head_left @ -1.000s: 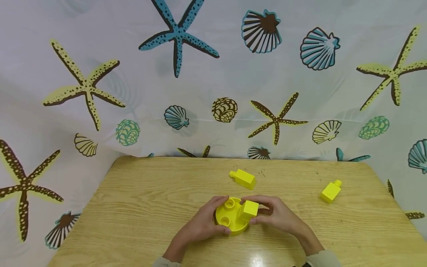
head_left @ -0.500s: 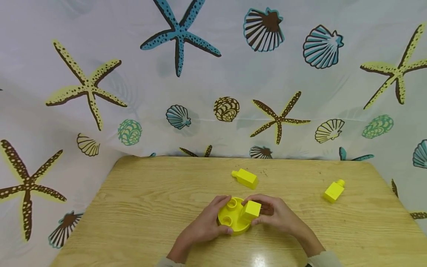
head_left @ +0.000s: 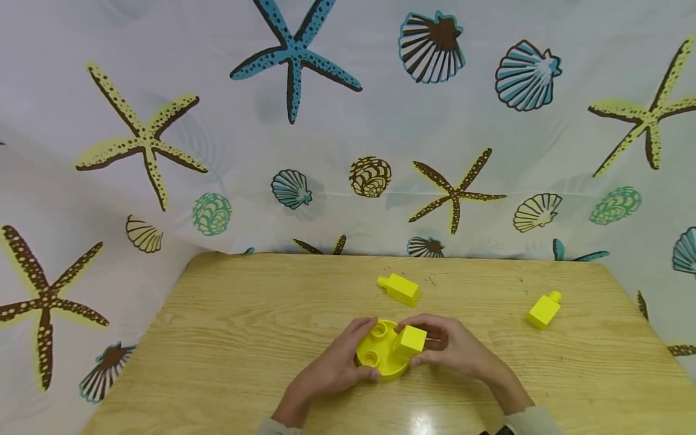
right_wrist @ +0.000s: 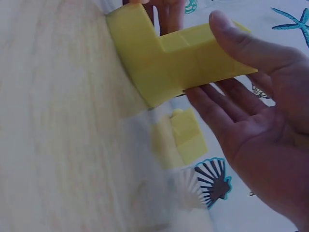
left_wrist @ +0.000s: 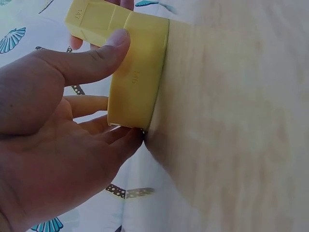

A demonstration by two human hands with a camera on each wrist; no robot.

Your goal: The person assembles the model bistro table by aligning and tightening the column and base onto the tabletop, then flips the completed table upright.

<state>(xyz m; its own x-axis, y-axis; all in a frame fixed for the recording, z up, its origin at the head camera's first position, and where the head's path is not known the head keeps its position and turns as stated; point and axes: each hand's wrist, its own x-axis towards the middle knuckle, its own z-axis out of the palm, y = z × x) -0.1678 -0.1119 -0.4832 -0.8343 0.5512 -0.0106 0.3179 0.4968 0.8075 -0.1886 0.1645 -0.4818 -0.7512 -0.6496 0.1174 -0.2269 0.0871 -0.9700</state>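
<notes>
A round yellow base [head_left: 387, 362] with two round sockets showing lies on the table, and a square yellow block [head_left: 411, 342] stands upright at its right side. My left hand [head_left: 338, 360] grips the base from the left, thumb at the near edge and fingers round the far side. My right hand [head_left: 454, 347] holds the block between thumb and fingers. In the right wrist view, the block [right_wrist: 207, 55] meets the base [right_wrist: 133, 48] without a visible gap. In the left wrist view, the left thumb presses the wall of the base [left_wrist: 140, 72].
Behind the base lies a yellow block with a round peg [head_left: 403, 290]. A similar pegged block [head_left: 544, 311] rests farther right. The wooden table [head_left: 244, 314] ends at a white cloth [head_left: 337, 133] printed with starfish and shells.
The view has shifted slightly. Both hands keep their hold on the base and the block, and the two loose blocks lie where they were on the table.
</notes>
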